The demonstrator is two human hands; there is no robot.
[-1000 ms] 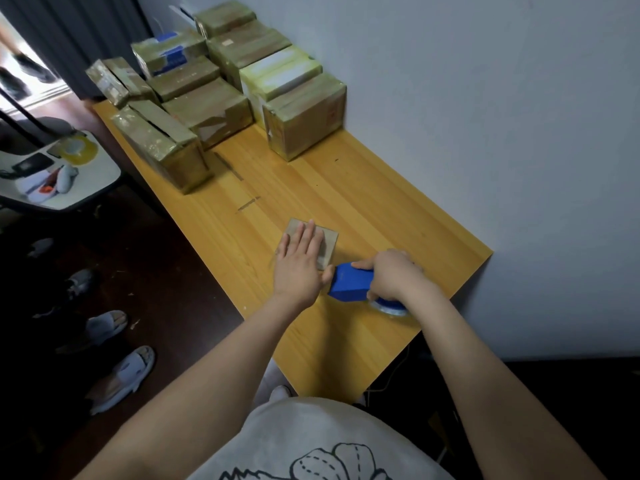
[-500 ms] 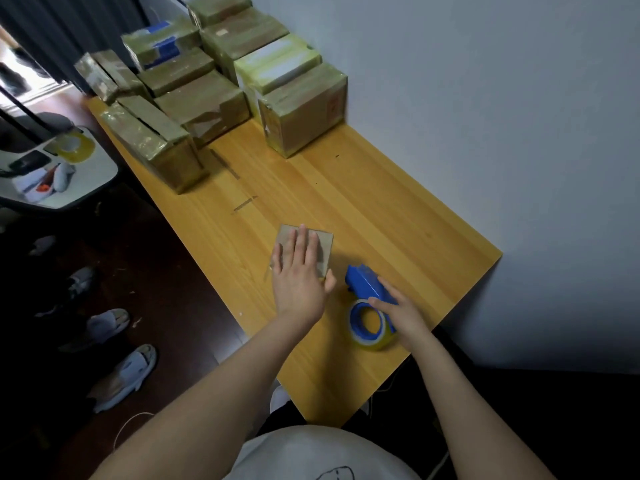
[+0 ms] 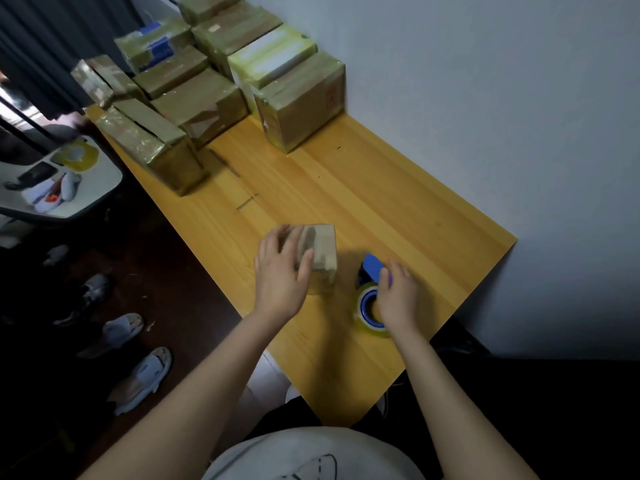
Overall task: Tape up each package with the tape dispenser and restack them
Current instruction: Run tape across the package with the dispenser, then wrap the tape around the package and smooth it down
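Observation:
A small brown taped package (image 3: 323, 251) is tipped up off the wooden table (image 3: 381, 188), and my left hand (image 3: 280, 275) grips it from the left side and top. To its right the blue tape dispenser (image 3: 372, 263) lies flat on the table, its yellowish tape roll pointing toward me. My right hand (image 3: 398, 296) rests over the dispenser with fingers stretched out, touching the blue handle without wrapping it. Part of the dispenser is hidden under that hand.
Several taped cardboard packages (image 3: 301, 98) are grouped at the table's far end against the wall. A white side table (image 3: 86, 188) with a tape roll and small items stands to the left. Sandals and shoes (image 3: 142, 379) lie on the dark floor.
My right hand laid the dispenser down on the table and loosened its hold. My left hand went from pressing flat on the package to gripping it and tipping it up.

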